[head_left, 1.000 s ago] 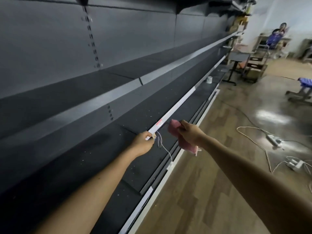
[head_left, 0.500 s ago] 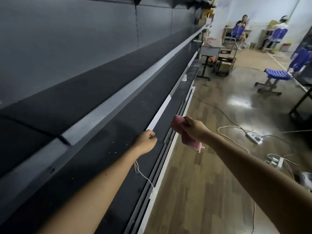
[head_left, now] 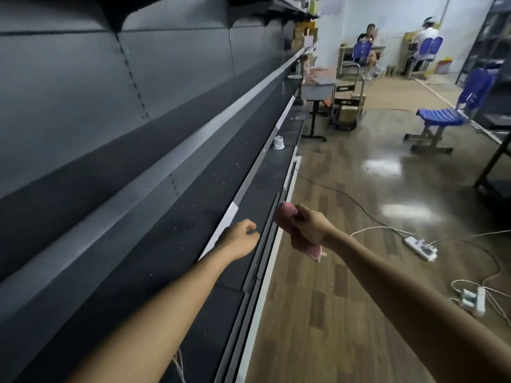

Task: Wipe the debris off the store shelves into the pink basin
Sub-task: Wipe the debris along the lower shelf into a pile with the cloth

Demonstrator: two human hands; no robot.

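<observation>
Left hand (head_left: 242, 240) off shelf edge (head_left: 221, 229), string (head_left: 179, 366) trailing under forearm

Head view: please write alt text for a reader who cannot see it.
The right hand grips a pink cloth beside the front edge of a long, dark store shelf dotted with pale specks. The left hand is curled above the shelf edge; no basin shows.

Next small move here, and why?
Probably swing the right hand left so its pink cloth lands on the dark shelf: white specks dot it, the cloth hangs beyond the shelf's front edge, and no pink basin is in view.
</observation>
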